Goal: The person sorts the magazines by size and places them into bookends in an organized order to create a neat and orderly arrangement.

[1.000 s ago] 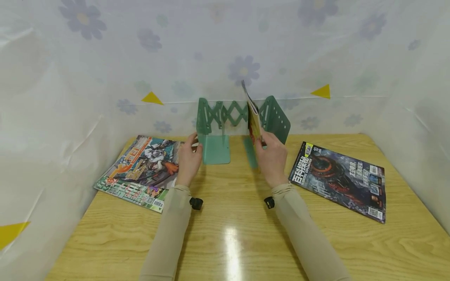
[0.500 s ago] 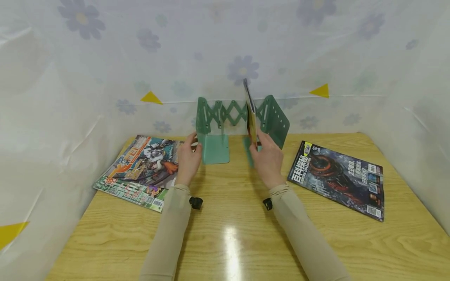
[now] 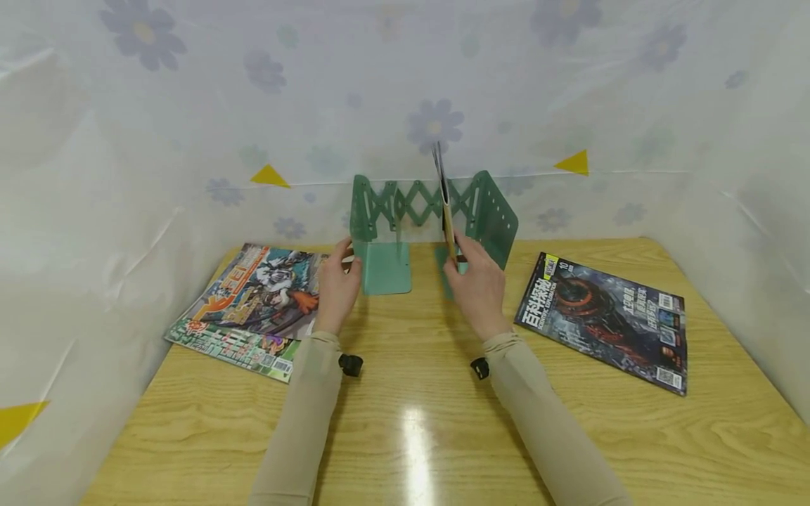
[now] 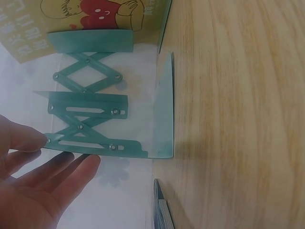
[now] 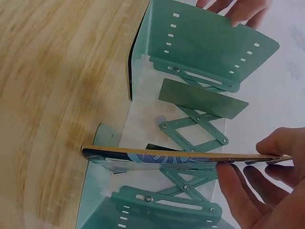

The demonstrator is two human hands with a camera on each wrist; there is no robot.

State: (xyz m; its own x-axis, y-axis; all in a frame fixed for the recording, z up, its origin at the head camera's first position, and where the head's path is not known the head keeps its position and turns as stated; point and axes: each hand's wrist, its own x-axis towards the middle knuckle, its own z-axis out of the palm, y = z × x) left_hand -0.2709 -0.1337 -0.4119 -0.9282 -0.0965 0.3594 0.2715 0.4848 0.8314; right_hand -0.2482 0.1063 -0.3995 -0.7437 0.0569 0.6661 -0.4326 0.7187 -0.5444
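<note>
A green metal expandable bookend (image 3: 387, 273) with a crisscross lattice back stands near the table's far edge. My left hand (image 3: 338, 287) pinches the edge of its left end plate (image 5: 209, 40), thumb on one side and fingers on the other. In my right hand (image 3: 479, 282) is a thin book (image 3: 446, 214), held upright between thumb and fingers, edge toward me. It stands between the end plates, nearer the right one (image 3: 496, 218). Its yellow cover (image 4: 109, 16) with a cartoon figure and red heart shows in the left wrist view.
Two overlapping magazines (image 3: 253, 302) lie on the wooden table (image 3: 392, 422) at the left. Another magazine (image 3: 607, 320) with a dark cover lies flat at the right. A pale flowered curtain (image 3: 354, 91) hangs behind the bookend and along both sides.
My right hand has shifted the book slightly left and turned it more edge-on and upright. The left hand keeps its place at the bookend's left plate.
</note>
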